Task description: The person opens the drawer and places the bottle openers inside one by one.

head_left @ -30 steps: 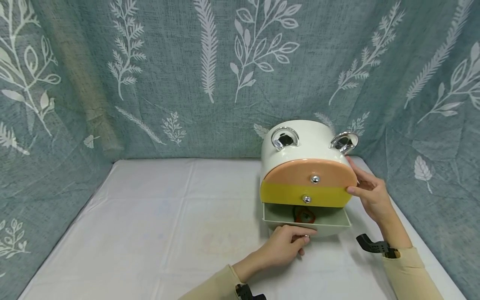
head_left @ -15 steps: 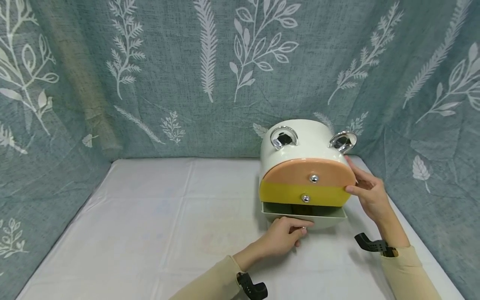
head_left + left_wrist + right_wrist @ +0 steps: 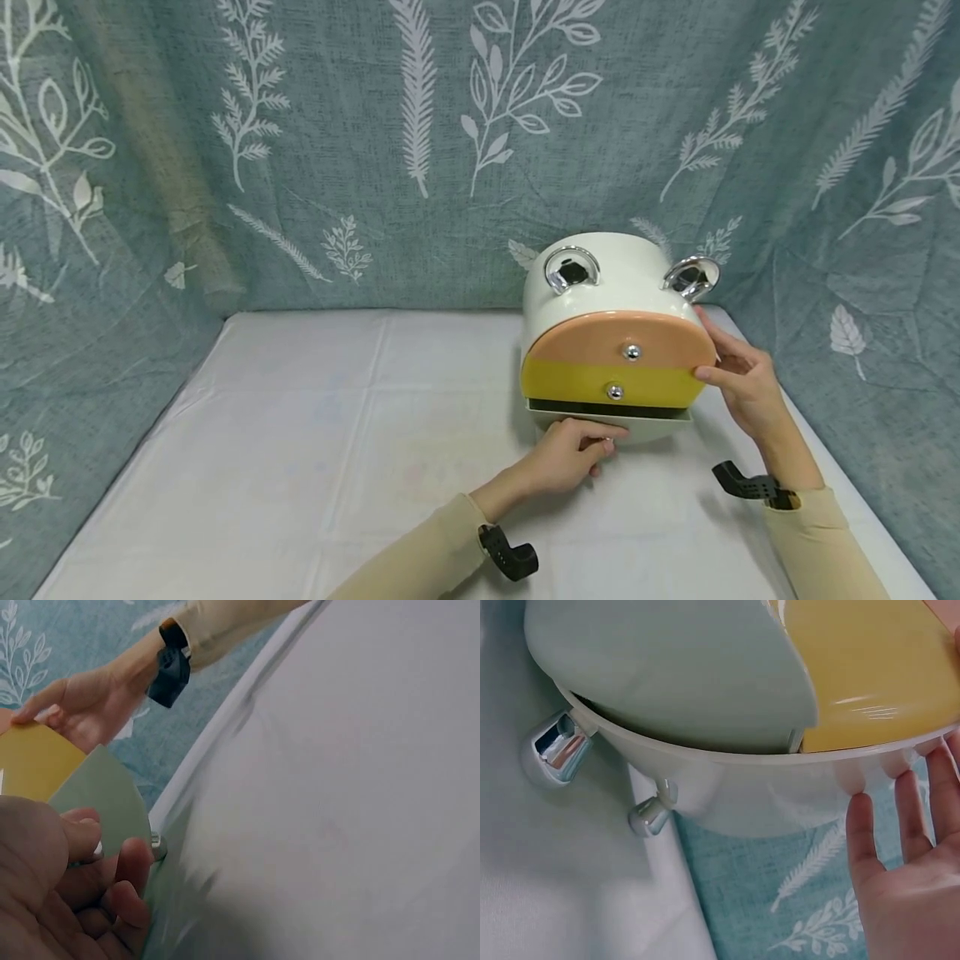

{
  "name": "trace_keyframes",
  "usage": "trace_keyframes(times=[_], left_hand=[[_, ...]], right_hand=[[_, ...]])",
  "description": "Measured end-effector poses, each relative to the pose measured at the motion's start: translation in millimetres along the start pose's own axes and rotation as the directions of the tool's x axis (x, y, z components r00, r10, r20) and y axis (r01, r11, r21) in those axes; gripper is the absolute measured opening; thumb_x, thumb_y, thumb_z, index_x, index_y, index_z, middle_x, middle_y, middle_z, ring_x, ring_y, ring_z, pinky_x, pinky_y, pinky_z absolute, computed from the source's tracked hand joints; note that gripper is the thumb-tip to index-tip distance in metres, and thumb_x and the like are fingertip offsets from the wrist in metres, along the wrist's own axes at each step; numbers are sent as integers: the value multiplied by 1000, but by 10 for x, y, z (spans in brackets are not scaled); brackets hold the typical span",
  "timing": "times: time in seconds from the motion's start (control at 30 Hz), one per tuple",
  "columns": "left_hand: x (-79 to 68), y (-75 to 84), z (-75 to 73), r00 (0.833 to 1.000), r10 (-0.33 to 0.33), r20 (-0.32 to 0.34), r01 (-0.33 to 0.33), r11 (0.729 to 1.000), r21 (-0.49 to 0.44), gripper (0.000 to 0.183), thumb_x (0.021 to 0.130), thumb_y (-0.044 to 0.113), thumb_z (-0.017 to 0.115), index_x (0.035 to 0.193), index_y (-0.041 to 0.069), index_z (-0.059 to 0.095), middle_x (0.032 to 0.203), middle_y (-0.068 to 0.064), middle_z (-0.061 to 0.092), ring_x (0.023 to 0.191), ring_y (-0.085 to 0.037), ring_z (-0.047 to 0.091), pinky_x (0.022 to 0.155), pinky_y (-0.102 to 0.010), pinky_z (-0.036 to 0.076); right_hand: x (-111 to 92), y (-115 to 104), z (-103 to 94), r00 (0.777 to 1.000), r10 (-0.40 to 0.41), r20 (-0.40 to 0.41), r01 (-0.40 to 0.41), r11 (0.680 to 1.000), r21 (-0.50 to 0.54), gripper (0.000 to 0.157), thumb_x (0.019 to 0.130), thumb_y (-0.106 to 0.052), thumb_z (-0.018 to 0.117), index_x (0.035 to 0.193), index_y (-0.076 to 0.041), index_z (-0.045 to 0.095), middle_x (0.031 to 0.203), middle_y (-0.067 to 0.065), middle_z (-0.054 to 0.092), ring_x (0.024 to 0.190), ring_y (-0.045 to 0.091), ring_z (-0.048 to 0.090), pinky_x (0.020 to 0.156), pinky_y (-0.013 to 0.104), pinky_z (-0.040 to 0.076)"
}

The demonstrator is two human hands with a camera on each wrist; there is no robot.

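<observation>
A frog-shaped drawer cabinet (image 3: 600,279) with a white shell stands on the right side of the table. Its orange top drawer (image 3: 581,342) and yellow middle drawer (image 3: 555,379) are pushed in. The pale green bottom drawer (image 3: 652,427) sticks out slightly, a dark gap above its front. My left hand (image 3: 562,458) pinches the knob (image 3: 98,851) of this bottom drawer between thumb and curled fingers. With extended fingers, my right hand (image 3: 750,387) touches the shell's right side, the thumb on the front near the yellow drawer. Whatever is inside the green drawer is hidden.
A white cloth (image 3: 285,450) covers the table. Blue-green leaf-patterned curtains (image 3: 337,150) hang behind and at both sides. Short metal feet (image 3: 650,816) hold up the cabinet. Two chrome-ringed eyes (image 3: 572,271) stick up on top. Both wrists wear black straps (image 3: 510,554).
My left hand has pushed the green drawer inward, so the opening has narrowed and the red round thing seen inside earlier is out of sight. My right hand keeps its place on the cabinet.
</observation>
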State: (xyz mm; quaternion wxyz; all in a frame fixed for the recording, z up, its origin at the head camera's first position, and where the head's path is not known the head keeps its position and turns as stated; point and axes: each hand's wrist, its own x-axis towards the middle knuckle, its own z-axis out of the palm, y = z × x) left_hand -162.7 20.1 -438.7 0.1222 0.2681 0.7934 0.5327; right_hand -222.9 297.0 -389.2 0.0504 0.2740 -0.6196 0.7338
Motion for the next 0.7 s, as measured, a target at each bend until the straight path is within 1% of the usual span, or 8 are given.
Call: trace_keyframes(times=[0.2, 0.27, 0.33, 0.53, 0.63, 0.7], left_hand=[[77, -46, -46, 999, 34, -12, -34, 999, 23, 27, 101, 11, 58, 126, 11, 69, 87, -4, 67, 59, -14, 61, 58, -18, 47], [97, -48, -55, 999, 35, -9, -35, 999, 31, 27, 101, 11, 57, 126, 11, 69, 88, -4, 66, 59, -13, 60, 59, -18, 46], [110, -53, -60, 1000, 28, 1, -28, 999, 39, 28, 101, 12, 57, 126, 11, 69, 88, -3, 66, 59, -13, 60, 59, -18, 46], [90, -98, -57, 999, 10, 30, -11, 1000, 28, 28, 102, 15, 56, 128, 13, 68, 90, -1, 67, 61, -13, 61, 61, -18, 46], [56, -115, -62, 999, 0, 49, -1, 1000, 9, 30, 103, 18, 55, 130, 15, 66, 94, 0, 68, 63, -13, 62, 56, -19, 45], [6, -116, -72, 997, -14, 74, 14, 1000, -4, 32, 103, 21, 55, 133, 16, 64, 97, 2, 68, 65, -12, 62, 50, -20, 43]], right_hand=[[0, 2, -6, 1000, 9, -3, -9, 1000, 14, 67, 83, 28, 55, 145, 7, 37, 154, 10, 36, 144, 23, 25, 108, 27, 33], [-4, 1, -15, 1000, 12, -5, -12, 1000, 15, 67, 84, 28, 55, 145, 7, 37, 154, 10, 37, 144, 22, 24, 109, 27, 32], [-13, 5, -25, 1000, 15, -6, -15, 1000, 14, 67, 84, 27, 55, 145, 7, 37, 153, 9, 37, 143, 22, 27, 109, 27, 33], [-65, 56, -31, 1000, 23, -13, -23, 1000, 11, 66, 84, 28, 53, 145, 7, 37, 153, 8, 37, 138, 21, 36, 105, 26, 37], [-76, 69, -39, 1000, 26, -18, -25, 1000, 3, 66, 84, 28, 53, 145, 6, 38, 153, 8, 38, 137, 21, 38, 104, 26, 38], [-79, 71, -46, 1000, 27, -15, -27, 1000, -7, 67, 84, 28, 54, 145, 6, 38, 153, 8, 39, 136, 20, 39, 104, 26, 38]])
